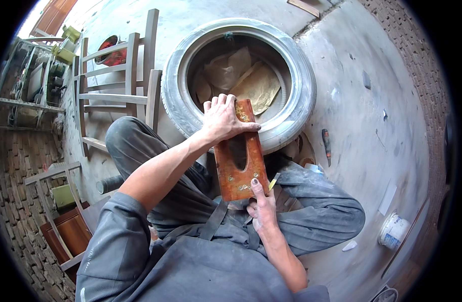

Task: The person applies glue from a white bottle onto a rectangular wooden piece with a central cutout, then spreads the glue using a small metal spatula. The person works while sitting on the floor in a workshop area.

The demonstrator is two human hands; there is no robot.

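A reddish-brown wooden board (224, 174) with a long rounded slot and several small pale marks lies tilted over my lap, its far end on or just above the near rim of a tyre (299, 83). My left hand (223, 120) is closed over its far end, fingers across the left edge and thumb reaching to the right. At the near end my right hand (261, 207) grips the lower right corner, thumb on top and fingers curled beneath. Beside that thumb a narrow yellow strip (274, 181) sticks out; what it belongs to is hidden.
Inside the tyre lie crumpled yellowish sheets (261, 93). A grey wooden chair frame (110, 96) stands to the left, near a red-and-black container (111, 56). On the floor at right are a screwdriver-like tool (326, 146) and a white tub (394, 231).
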